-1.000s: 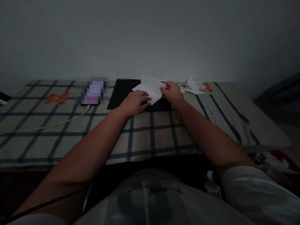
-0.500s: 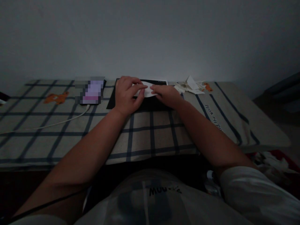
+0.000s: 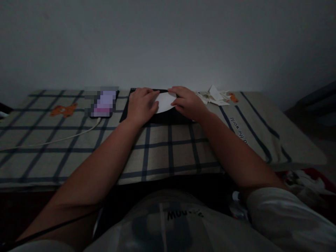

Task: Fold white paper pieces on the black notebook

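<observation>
A white sheet of paper [image 3: 165, 102] lies on a black pad [image 3: 162, 117] at the far middle of the checked cloth surface. My left hand [image 3: 141, 105] rests flat on the paper's left part, fingers pointing away from me. On the paper's right part sits my right hand [image 3: 187, 102], its fingers curled over the far edge. Both hands press the paper down onto the pad, and most of the sheet is hidden beneath them.
A phone [image 3: 103, 103] with a lit screen lies left of the pad, a white cable [image 3: 52, 140] trailing from it. Paper scraps [image 3: 214, 96] are heaped at the right. The checked cloth [image 3: 168, 150] covers the surface up to a plain wall.
The paper was held up off the pad by both hands one second ago. It now lies flat, and my hands have spread apart on it, the right one moving to the far edge.
</observation>
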A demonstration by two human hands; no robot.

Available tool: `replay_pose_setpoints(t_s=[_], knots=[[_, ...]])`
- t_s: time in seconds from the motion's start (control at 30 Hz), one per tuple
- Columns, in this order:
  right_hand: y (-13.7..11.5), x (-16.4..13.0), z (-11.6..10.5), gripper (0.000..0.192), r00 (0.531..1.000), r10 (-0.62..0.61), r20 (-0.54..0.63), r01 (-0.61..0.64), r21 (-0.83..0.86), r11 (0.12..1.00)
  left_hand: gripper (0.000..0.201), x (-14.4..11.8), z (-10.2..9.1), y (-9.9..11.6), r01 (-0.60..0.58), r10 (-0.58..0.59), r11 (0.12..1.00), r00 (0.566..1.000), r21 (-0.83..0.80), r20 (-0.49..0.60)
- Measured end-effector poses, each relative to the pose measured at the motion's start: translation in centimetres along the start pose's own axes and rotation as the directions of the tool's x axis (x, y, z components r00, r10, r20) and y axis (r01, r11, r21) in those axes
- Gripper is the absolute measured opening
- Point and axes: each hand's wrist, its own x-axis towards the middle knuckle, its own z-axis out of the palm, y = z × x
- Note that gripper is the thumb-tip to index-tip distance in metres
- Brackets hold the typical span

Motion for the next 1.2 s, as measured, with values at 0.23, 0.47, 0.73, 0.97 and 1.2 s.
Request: replay_pose_setpoints(t_s=[0.23,0.47,0.73,0.97,1.2], knots=[[-0.2,-0.2,0.4,0.03,0.997,-0.059,0.051,0.058,0.028,0.998,0.045,0.0,0.6,0.2,-0.063,0.062,0.997,0.998,-0.033,-0.013],[-1.2,0.0,-0.7,0.024,0.993,-0.059,0.106,0.058,0.012,0.998,0.039,-0.1,0.7,0.0,-0.122,0.121,0.992,0.992,-0.025,-0.026],[-2.5,0.3,-1.2,0.02,0.973,0.019,0.228,0.014,-0.144,0.989,0.038,-0.4,0.9,1.2,-0.268,0.272,0.962,0.957,-0.054,0.099],[-2.2,0.0,-1.0,0.015,0.926,0.139,0.35,-0.09,-0.152,0.984,0.046,-0.2,1.2,0.8,-0.265,0.266,0.963,0.916,-0.044,0.3],[-1.3,-0.4,-0.6,0.022,0.921,0.184,0.344,-0.183,-0.035,0.982,0.052,-0.2,1.0,0.4,-0.222,0.217,0.975,0.908,-0.028,0.358]])
